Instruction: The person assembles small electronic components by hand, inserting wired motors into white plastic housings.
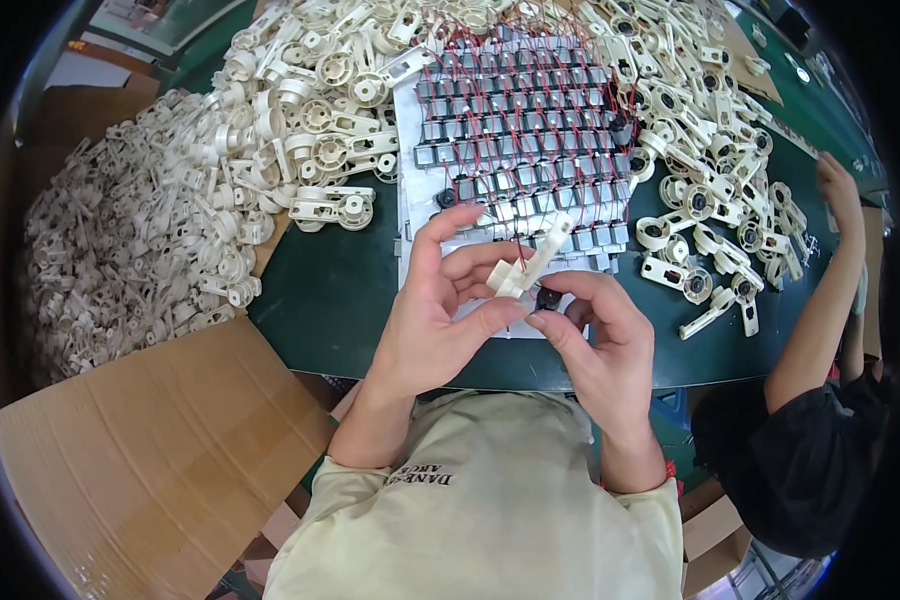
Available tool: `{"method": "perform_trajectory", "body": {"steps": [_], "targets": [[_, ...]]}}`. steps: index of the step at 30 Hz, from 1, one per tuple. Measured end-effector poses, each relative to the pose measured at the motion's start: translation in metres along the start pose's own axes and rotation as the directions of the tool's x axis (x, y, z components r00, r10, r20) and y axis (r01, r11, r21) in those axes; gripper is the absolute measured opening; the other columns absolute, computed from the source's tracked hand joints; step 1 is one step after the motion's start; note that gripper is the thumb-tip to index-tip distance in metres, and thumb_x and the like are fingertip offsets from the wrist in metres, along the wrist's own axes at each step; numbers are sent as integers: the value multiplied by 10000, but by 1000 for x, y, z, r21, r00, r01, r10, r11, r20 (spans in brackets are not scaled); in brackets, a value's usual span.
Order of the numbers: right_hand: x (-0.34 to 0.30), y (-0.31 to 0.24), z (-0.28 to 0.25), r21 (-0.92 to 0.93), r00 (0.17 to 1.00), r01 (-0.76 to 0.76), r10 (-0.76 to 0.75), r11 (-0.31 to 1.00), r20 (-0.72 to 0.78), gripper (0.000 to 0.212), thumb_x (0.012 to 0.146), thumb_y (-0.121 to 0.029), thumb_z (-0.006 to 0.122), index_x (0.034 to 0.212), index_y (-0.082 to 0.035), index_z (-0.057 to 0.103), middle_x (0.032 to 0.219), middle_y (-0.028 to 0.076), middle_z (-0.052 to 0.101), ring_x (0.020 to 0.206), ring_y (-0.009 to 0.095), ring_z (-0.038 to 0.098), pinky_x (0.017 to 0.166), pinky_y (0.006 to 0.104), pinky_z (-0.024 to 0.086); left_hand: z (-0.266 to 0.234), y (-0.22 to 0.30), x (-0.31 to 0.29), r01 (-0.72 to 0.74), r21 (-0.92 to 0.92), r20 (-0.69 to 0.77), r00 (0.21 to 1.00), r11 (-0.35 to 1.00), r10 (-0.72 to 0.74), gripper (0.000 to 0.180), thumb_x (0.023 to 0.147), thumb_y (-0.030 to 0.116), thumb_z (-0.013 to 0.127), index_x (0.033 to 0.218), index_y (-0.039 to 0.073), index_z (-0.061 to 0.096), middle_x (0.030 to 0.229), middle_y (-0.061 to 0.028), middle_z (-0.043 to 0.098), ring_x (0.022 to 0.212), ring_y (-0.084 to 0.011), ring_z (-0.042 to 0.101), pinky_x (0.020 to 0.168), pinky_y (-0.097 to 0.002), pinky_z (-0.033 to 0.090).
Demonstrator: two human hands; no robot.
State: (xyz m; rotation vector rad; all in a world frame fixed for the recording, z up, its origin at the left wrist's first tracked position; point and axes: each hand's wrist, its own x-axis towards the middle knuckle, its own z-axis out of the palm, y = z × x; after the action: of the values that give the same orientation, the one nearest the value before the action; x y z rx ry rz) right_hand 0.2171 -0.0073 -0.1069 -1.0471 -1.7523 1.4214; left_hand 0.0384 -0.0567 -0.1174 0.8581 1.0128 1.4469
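Observation:
A cream-white plastic housing with a long arm is pinched in my left hand, its arm pointing up and to the right. My right hand grips a small black part between thumb and fingertips, close against the housing's lower right side. Thin wire shows near the black part. Both hands are raised over the front of a white board. Rows of small grey metal-cased parts with red wires lie on that board, just beyond my fingers; my hands hide some of its near rows.
Loose cream-white housings are heaped left of the board, beside a cardboard box full of more. Its flap slopes toward me. Housings with black parts fitted lie to the right on the green table. A co-worker's arm reaches in at right.

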Motion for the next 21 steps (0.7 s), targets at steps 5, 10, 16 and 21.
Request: {"method": "perform_trajectory", "body": {"steps": [5, 10, 16, 21], "targets": [[-3, -6, 8, 421, 998, -37, 54, 906, -30, 269, 865, 51, 648, 1115, 45, 549, 987, 74, 644, 872, 114, 652, 771, 252, 527, 3, 0, -2, -37, 41, 65, 997, 998, 34, 743, 855, -45, 656, 1452, 81, 232, 1227, -181, 585, 1091, -217, 602, 938, -345, 493], [-2, -10, 17, 555, 994, 23, 40, 831, -101, 244, 846, 62, 660, 1064, 27, 556, 1002, 65, 618, 871, 101, 631, 752, 239, 514, 10, 4, -6, 53, 47, 42, 998, 997, -55, 815, 868, 13, 665, 1492, 78, 145, 1237, -219, 584, 1140, -260, 590, 938, -365, 501], [-5, -4, 15, 153, 982, 150, -130, 977, -134, 252, 778, 31, 736, 995, 5, 611, 866, 52, 622, 668, 82, 555, 595, 227, 467, 2, 0, -9, 19, 14, -19, 1000, 1000, -19, 867, 857, 82, 704, 1492, 97, 114, 1247, -264, 577, 1170, -333, 578, 937, -405, 515], [-5, -10, 21, 3, 959, 218, -213, 976, -185, 261, 777, 23, 744, 1006, 2, 622, 827, 62, 625, 646, 96, 575, 573, 233, 482, 6, 4, -10, -22, -50, 0, 1000, 999, 22, 685, 878, 89, 680, 1406, 7, 251, 1271, -269, 559, 1154, -307, 591, 923, -388, 528]]}}
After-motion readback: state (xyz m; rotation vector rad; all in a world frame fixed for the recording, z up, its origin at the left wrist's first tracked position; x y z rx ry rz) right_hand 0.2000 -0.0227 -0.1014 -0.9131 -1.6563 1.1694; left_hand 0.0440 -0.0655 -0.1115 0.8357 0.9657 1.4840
